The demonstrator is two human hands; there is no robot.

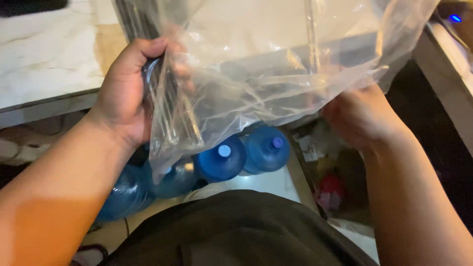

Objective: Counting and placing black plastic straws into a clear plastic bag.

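Observation:
A large clear plastic bag (256, 64) is stretched between both hands in front of me. My left hand (123, 93) grips its left side together with a bundle of dark thin rods or strips (167, 93) seen through the plastic. My right hand (362, 116) pinches the bag's lower right edge, its fingers partly hidden behind the film. What else lies inside the bag is blurred by the creases.
Several big blue water jugs (224, 160) with pale caps stand on the floor below the bag. A marble-topped counter (44, 54) lies at the upper left. A box of mixed rubbish (330, 187) sits on the right. A dark device with a blue light (454, 18) is top right.

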